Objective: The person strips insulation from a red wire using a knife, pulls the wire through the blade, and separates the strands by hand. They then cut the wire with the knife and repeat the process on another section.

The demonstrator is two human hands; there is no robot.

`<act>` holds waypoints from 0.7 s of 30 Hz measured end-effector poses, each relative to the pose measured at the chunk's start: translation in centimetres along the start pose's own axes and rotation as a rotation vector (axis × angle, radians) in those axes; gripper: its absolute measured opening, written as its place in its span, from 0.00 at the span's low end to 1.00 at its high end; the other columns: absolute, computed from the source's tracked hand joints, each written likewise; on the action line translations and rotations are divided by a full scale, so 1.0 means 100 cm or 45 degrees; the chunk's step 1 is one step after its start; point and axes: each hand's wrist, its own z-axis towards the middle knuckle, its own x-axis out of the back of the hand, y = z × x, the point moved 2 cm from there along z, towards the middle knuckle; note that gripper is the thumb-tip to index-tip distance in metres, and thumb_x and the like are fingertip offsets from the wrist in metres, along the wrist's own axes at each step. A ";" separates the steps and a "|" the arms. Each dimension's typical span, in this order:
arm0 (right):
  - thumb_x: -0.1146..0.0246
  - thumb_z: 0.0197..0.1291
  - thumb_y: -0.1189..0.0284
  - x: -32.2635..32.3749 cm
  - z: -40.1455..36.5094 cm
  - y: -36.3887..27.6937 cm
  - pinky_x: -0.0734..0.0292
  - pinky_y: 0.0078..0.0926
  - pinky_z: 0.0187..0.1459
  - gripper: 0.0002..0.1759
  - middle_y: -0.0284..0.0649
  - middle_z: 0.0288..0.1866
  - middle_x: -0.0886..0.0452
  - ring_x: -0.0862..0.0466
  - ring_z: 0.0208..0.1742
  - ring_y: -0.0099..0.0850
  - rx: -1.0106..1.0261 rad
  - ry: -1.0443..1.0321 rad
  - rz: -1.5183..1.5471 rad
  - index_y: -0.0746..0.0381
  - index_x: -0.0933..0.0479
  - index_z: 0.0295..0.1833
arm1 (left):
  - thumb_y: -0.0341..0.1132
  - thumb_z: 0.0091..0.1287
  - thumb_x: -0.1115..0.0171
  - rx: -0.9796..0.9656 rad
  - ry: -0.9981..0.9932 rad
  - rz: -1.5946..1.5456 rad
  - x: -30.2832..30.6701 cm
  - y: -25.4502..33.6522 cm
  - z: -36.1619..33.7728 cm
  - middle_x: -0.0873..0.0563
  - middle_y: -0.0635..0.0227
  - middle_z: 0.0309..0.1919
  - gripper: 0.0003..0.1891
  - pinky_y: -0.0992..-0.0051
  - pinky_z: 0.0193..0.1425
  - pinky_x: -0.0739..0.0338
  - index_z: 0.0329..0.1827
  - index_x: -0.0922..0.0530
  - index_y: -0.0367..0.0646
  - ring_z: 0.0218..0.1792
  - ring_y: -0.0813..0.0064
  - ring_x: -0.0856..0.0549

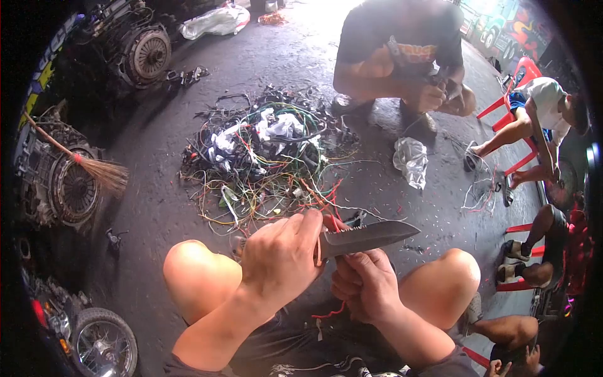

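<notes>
My left hand [279,254] is wrapped round the handle of a knife [374,237]. Its dark blade, serrated along part of the upper edge, points to the right. Just below the blade, my right hand [364,283] is closed in a pinch on a red wire [330,313], whose loose end hangs out beneath the fingers. More red strands rise behind the blade, close to my left fingertips. Both hands are between my bent knees. Beyond them on the floor lies a tangled heap of wires [264,151], many-coloured, with scraps of white plastic among them.
A person [399,63] squats opposite, hands together. A crumpled white bag [411,162] lies near that person's feet. Several people sit on red chairs [502,113] at the right. Engine parts [75,188], a broom [94,168] and a motorcycle wheel [103,344] line the left.
</notes>
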 end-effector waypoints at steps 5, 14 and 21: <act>0.49 0.78 0.66 0.000 0.000 -0.002 0.47 0.17 0.24 0.28 0.23 0.24 0.44 0.44 0.21 0.15 0.021 0.017 -0.064 0.58 0.41 0.80 | 0.32 0.60 0.35 0.004 0.023 -0.024 -0.001 0.002 0.002 0.19 0.63 0.25 0.09 0.63 0.31 0.21 0.35 0.27 0.43 0.28 0.60 0.15; 0.48 0.78 0.69 0.004 -0.001 0.004 0.44 0.16 0.24 0.26 0.22 0.25 0.39 0.40 0.22 0.15 0.058 0.037 -0.047 0.60 0.38 0.78 | 0.32 0.63 0.37 -0.009 0.048 0.018 -0.005 0.003 0.003 0.20 0.66 0.25 0.06 0.65 0.31 0.21 0.36 0.27 0.44 0.28 0.63 0.15; 0.45 0.76 0.70 -0.005 0.001 -0.001 0.39 0.14 0.26 0.25 0.29 0.32 0.25 0.30 0.30 0.15 0.320 0.247 -0.515 0.64 0.33 0.75 | 0.29 0.65 0.41 0.015 0.004 0.071 -0.008 0.002 0.001 0.20 0.67 0.26 0.02 0.67 0.32 0.21 0.37 0.26 0.44 0.29 0.66 0.15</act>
